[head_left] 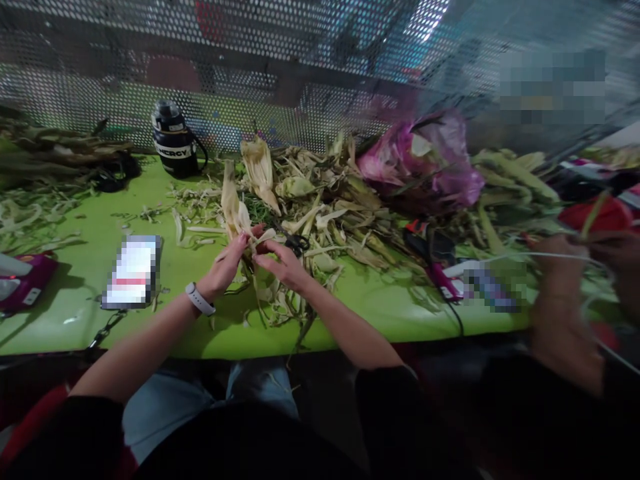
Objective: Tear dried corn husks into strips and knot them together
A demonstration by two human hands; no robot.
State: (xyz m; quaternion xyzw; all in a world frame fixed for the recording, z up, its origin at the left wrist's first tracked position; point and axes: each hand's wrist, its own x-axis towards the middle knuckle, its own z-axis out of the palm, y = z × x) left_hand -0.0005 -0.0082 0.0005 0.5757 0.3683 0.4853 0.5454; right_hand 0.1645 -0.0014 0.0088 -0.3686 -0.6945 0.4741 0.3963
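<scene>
Both my hands meet over the green table (190, 333), working at a pale corn husk (231, 200) whose dry leaves rise beyond the fingers. My left hand (227, 265), with a white wristband, is closed around the husk's lower part. From the other side, my right hand (284, 263) pinches a strip of the same husk. Just past my right fingers lie black-handled scissors (296, 243). A heap of dry husks (350, 227) spreads behind and to the right, with shreds under my hands.
A dark bottle (174, 143) stands at the back left, before a perforated metal screen (300, 80). A phone (133, 270) lies at left. A pink plastic bag (425, 160) sits at back right. Another person's hands (563, 267) work at far right, near a cable.
</scene>
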